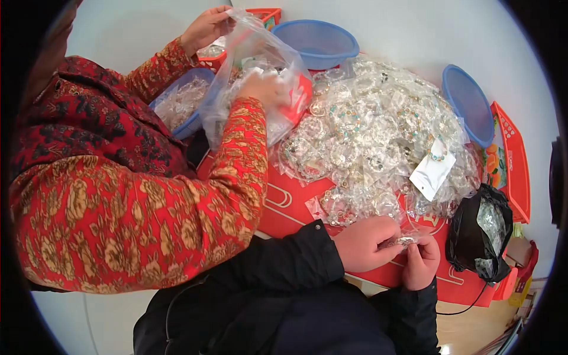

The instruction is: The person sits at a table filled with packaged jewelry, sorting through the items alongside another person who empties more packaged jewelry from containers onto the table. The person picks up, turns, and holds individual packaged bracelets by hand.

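Observation:
Both of my hands are at the table's front edge, below a big heap of bracelets in clear bags [367, 124]. My left hand [368, 242] pinches one side of a small clear bag [404, 241] with something silvery inside. On its other side, my right hand [421, 261] grips the same bag with closed fingers. A white card with a beaded bracelet [432, 175] lies on the heap's right part. Just right of my right hand stands a black plastic bag [480, 234] with clear packets in it.
At the left, a person in a red patterned top [136, 219] holds a large clear bag [260, 47] with one hand inside. Blue basins [316, 42] [468, 105] stand behind and right of the heap. A red basket [516, 163] is at the far right.

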Motion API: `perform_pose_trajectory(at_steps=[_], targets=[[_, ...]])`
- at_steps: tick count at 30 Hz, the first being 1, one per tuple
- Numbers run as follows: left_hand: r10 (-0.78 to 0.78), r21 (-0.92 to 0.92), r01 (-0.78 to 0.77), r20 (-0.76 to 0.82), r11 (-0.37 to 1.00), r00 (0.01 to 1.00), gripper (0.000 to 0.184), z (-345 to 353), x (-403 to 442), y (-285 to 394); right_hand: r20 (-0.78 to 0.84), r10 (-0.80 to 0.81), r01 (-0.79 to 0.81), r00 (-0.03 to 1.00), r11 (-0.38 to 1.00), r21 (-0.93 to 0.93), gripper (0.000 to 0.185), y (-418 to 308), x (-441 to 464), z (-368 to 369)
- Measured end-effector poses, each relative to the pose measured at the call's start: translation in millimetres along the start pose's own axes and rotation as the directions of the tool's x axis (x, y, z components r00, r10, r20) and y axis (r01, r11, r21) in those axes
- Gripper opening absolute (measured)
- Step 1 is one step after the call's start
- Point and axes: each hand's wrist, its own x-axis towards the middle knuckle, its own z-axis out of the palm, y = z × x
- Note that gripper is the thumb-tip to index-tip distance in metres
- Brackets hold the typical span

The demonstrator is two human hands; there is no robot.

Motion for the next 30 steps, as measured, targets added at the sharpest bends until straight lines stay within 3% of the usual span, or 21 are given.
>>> perform_pose_trajectory(at_steps=[30], targets=[[0.009,0.026,-0.01,0.031,1.0,0.999,0.018,1.0,-0.4,-5.0,-0.004,0.054,-0.054,0.999,0.999,0.0,0.007,-3.2,1.2,1.6]])
